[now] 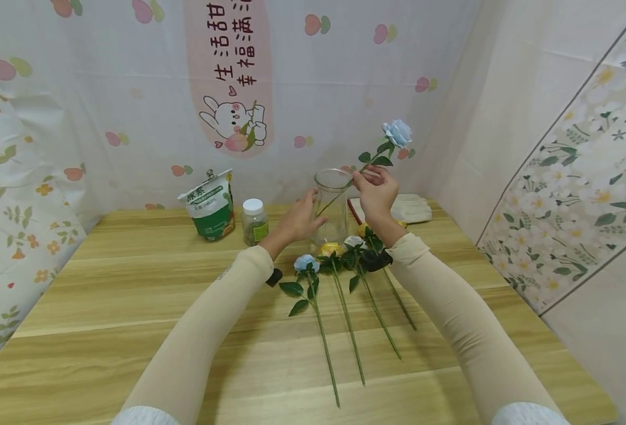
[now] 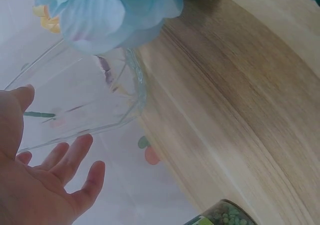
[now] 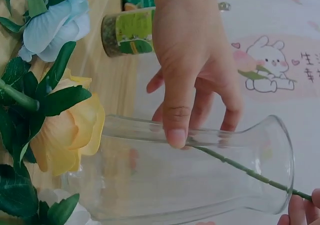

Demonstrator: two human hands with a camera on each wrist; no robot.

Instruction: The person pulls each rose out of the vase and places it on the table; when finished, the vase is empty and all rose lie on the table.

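Observation:
A clear glass vase [image 1: 336, 229] stands upright toward the back of the table. My left hand [image 1: 298, 218] holds its left side, the thumb [image 3: 177, 130] on the near side and fingers behind the glass. My right hand [image 1: 378, 192] pinches the green stem of a light blue rose [image 1: 397, 133] just above the vase's rim. The stem [image 3: 245, 170] slants down through the mouth, its lower end inside the glass. In front of the vase lie another blue rose [image 1: 306, 263], a yellow rose [image 1: 331, 249], a white rose [image 1: 354, 241] and a further yellow-headed stem, partly hidden by my right arm.
To the left of the vase are a white-capped jar [image 1: 254, 223] with green contents and a green-and-white pouch [image 1: 210, 208] with a clip. White gloves [image 1: 411, 208] lie behind my right hand. A printed cloth [image 1: 302, 88] hangs along the table's back edge.

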